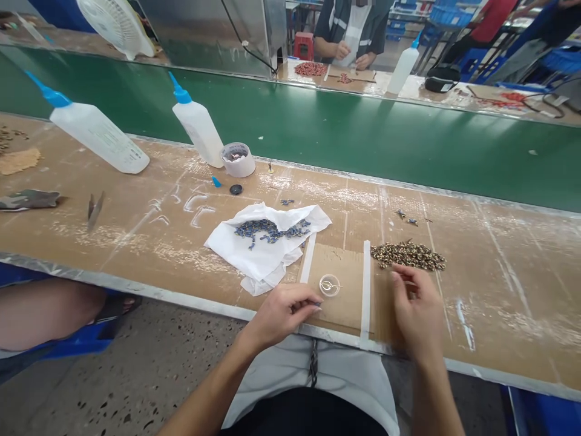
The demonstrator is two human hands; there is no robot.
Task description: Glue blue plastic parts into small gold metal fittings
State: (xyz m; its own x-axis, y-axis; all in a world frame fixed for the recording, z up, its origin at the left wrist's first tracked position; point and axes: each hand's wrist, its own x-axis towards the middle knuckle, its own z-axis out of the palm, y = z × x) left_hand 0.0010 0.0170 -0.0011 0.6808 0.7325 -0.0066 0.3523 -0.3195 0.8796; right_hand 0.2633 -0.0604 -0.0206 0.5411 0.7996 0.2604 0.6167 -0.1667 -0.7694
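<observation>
My left hand (285, 312) rests at the front edge of the cardboard-covered bench (136, 242), its fingers pinched on a tiny dark part just left of a small clear round dish (329, 284). My right hand (415, 312) hovers beside the dish's right, fingers curled, just below a heap of small brown-and-black beads (407, 254); whether it holds anything is not visible. A white cloth (267, 239) to the left carries several small blue parts (270, 230). Two white tape strips (365, 287) frame the dish.
Two white squeeze bottles with blue nozzles (97, 136) (197, 124) lie and stand at the back left beside a tape roll (238, 159). Tweezers (94, 209) lie at left. A green conveyor belt (363, 133) runs behind; another person works beyond it.
</observation>
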